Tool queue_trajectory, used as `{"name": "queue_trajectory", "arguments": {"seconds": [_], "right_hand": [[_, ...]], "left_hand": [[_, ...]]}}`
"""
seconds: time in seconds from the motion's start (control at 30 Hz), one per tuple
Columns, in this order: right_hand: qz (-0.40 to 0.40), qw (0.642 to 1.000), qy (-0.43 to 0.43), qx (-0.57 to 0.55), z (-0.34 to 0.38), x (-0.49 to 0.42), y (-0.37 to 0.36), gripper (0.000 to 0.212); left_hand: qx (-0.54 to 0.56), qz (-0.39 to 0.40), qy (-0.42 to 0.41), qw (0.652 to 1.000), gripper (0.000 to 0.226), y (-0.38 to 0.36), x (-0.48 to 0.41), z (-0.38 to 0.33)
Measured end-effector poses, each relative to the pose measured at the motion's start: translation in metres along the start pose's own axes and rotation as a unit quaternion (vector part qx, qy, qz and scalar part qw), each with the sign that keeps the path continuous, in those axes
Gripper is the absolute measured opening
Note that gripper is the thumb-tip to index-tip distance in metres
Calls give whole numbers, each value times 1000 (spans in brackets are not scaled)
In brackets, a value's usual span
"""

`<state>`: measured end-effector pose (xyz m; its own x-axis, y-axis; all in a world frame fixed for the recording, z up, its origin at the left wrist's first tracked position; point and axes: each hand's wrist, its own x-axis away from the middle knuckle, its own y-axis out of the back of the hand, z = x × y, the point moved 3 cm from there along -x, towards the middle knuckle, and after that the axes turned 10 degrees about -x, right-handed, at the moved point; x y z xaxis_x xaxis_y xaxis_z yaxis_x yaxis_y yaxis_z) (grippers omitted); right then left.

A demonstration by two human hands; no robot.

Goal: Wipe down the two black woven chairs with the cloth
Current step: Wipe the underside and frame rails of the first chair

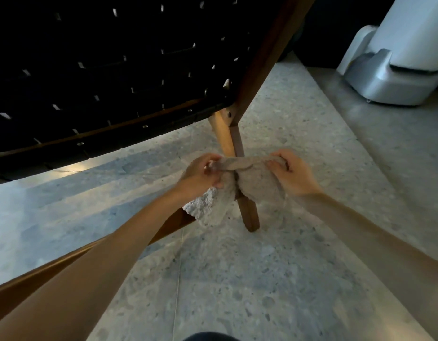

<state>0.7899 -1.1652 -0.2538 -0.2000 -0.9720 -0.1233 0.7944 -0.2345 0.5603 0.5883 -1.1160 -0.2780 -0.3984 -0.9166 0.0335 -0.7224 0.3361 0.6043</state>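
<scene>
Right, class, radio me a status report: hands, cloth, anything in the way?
Left hand, right hand both grip cloth. Cloth stretched across wooden chair leg. Nothing blocking.

Woven chair panel (102, 70) fills upper left, tilted over the floor (237, 279). Chair leg (248, 212) drops from the panel's lower right corner to the floor, centre. Cloth (259, 185) looped round the leg; left hand (200, 174) grips it left of the leg, right hand (295, 174) right of it. Wooden rail (65, 262) under left forearm. Appliance (397, 70) on the floor, upper right, well apart.
</scene>
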Motion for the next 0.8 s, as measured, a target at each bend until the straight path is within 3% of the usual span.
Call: {"name": "queue_trajectory", "arguments": {"seconds": [0.1,0.3,0.47,0.57,0.67,0.8], "right_hand": [[-28,999,-9,-14,-2,-8,10,6],[-98,995,-23,3,-7,-30,11,6],[-177,984,-19,5,-9,-60,-2,22],[-193,980,-37,-46,-17,-81,-6,27],[-184,973,-42,-131,-21,-100,-17,10],[-160,948,-79,-263,-22,-125,-37,4]], "left_hand": [[-76,-71,-33,994,23,-6,-13,-7],[-142,-191,-10,971,22,-2,-39,2],[-95,-327,-22,940,23,10,-46,2],[-63,-338,18,939,23,4,-57,3],[-9,-370,29,928,16,-2,-67,0],[52,-388,24,920,21,-11,-85,-4]]}}
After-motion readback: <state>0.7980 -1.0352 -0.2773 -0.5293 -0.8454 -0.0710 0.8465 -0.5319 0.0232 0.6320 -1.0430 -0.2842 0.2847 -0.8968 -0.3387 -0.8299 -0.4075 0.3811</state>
